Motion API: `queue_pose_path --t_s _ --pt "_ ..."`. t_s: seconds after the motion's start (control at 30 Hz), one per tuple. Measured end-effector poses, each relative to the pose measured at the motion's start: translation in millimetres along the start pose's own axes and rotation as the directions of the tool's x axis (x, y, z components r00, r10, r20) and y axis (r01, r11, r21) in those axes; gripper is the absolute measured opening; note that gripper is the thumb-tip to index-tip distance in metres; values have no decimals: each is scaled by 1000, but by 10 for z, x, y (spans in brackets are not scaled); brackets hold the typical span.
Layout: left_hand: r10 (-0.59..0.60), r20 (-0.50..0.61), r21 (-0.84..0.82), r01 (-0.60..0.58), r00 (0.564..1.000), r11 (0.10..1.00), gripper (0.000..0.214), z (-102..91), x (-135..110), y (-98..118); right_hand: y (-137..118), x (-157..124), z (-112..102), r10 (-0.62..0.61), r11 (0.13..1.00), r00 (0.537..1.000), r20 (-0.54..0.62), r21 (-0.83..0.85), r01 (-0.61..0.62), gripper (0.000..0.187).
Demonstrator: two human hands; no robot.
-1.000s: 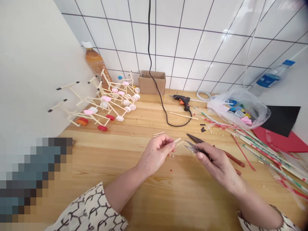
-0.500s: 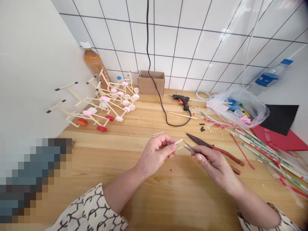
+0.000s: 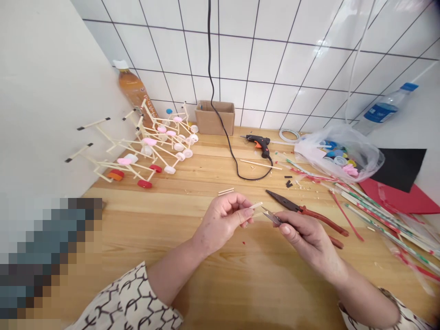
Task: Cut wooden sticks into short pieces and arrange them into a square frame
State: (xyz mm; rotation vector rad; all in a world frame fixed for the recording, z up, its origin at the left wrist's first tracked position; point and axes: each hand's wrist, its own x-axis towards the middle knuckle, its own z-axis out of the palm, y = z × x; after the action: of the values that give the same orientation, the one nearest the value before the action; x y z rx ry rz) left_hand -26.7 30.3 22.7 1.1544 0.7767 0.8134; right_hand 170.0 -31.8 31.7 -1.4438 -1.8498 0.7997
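Observation:
Between the thumb and fingers of my left hand (image 3: 227, 220) are short pale wooden sticks (image 3: 257, 205), their ends poking out to the right. My right hand (image 3: 309, 240) is closed around a pair of small scissors (image 3: 272, 217), whose handles are hidden in the palm. The blades point left and sit slightly apart, close to the stick ends; whether they touch cannot be made out. Just behind my right hand lie long-nose pliers (image 3: 292, 204) with red handles. Two short sticks (image 3: 226, 191) lie on the wooden table (image 3: 220, 284) beyond my left hand.
Stick models with bottle-cap wheels (image 3: 147, 151) stand at the back left beside an orange drink bottle (image 3: 134, 89). A cardboard box (image 3: 216, 118) and a corded glue gun (image 3: 259, 143) are at the back. On the right are a bag of caps (image 3: 343, 153), wrapped sticks (image 3: 381, 215) and red paper (image 3: 402, 197).
The scissor blades have come closer together and shifted slightly. The upper stick in my left hand has turned a little and reaches farther right. Both hands stay almost in place.

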Motion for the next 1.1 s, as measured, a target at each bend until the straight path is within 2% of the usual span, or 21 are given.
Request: queue_pose_path --t_s 0.33,0.6,0.9,1.1 --pt "8 10 -34 -8 1000 999 17 9 1 -19 -30 9 0 -8 1000 998 70 -5 9 31" --pt "9 27 -47 -8 1000 999 15 3 -3 -14 1 -18 -8 31 993 999 22 113 -33 29" --pt "22 49 -34 -20 999 999 15 -6 -2 -24 -38 -6 1 -28 1000 999 37 13 28 32" --pt "29 59 -36 -27 998 999 15 -9 -5 -26 -18 -18 -4 -35 999 999 34 7 35 31"
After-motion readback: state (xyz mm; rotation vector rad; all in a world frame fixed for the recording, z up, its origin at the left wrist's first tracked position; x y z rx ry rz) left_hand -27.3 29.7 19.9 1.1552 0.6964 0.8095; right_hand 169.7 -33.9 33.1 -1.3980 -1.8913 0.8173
